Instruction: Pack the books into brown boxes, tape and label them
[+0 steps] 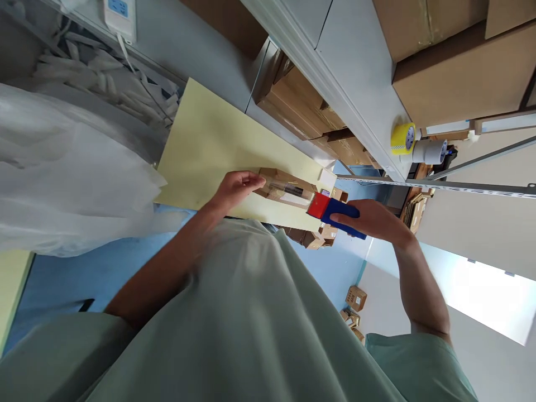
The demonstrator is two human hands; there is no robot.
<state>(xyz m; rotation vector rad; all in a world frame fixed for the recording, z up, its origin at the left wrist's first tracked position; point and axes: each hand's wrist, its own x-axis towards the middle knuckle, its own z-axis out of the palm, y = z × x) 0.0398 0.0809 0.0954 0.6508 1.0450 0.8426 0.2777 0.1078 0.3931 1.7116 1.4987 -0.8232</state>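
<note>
A small brown cardboard box (285, 188) with a white label and shiny tape lies on the pale yellow tabletop (209, 134). At its left end, my left hand (239, 188) is closed, with the fingertips gripping the box's edge. My right hand (371, 219) is wrapped round the blue handle of a tape dispenser (335, 214). The dispenser's red front end is at the right end of the box; whether the two touch is hard to tell.
A shelf (360, 67) above the table holds large cartons (460, 78), a yellow tape roll (402, 138) and a white roll (430, 151). Brown boxes (305, 106) stand behind the tabletop. White plastic sheeting (75, 167) bulges at the left, near a power strip (120, 19).
</note>
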